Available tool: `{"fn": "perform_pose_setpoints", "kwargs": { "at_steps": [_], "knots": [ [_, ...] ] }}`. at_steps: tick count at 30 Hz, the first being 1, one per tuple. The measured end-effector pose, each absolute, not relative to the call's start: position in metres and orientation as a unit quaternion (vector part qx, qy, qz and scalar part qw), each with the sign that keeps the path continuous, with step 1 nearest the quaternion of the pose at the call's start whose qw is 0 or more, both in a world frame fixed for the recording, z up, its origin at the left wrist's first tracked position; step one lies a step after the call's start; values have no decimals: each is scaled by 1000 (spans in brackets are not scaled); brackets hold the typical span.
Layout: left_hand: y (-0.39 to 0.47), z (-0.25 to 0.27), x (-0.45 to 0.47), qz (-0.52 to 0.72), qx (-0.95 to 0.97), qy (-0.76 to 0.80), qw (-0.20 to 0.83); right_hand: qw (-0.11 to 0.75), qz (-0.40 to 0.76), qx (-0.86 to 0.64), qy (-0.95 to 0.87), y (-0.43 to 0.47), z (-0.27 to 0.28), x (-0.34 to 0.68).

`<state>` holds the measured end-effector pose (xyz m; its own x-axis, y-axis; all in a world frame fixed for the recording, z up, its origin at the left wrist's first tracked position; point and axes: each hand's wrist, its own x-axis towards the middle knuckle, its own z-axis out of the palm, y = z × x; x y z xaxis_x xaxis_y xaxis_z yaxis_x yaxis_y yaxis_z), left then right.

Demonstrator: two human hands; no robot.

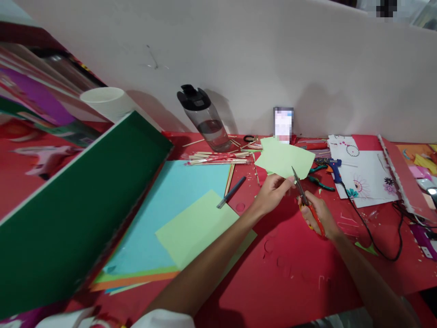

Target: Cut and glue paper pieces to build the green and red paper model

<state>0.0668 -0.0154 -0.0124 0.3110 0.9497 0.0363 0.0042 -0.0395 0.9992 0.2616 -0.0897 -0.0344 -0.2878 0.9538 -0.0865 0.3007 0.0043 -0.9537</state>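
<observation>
My left hand (273, 195) pinches the lower edge of a pale green paper sheet (286, 157) with uneven edges, held above the red table. My right hand (321, 212) is wrapped round the red and yellow handles of a pair of scissors (303, 193). The scissors' blades point up and to the left, at the paper's lower right edge, close to my left fingertips. Whether the blades touch the paper I cannot tell. Under my left forearm lies another pale green sheet (196, 232) on a stack of coloured paper, with a dark cutter-like tool (231, 192) by its upper corner.
A water bottle (205, 118) and bundled sticks (218, 158) stand and lie at the back. A lit phone (283, 125) leans on the wall. On the right are a blue glue gun (336, 171) with its cord, green-handled pliers (321, 182) and decorated white paper (367, 175). A green panel (78, 214) rises at left.
</observation>
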Motion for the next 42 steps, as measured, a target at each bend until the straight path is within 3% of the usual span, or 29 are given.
{"fn": "perform_pose_setpoints", "kwargs": {
  "at_steps": [42],
  "knots": [
    [-15,-14,68,408,590,413,561,336,494,-510,-619,-89,-39,258]
  ]
}}
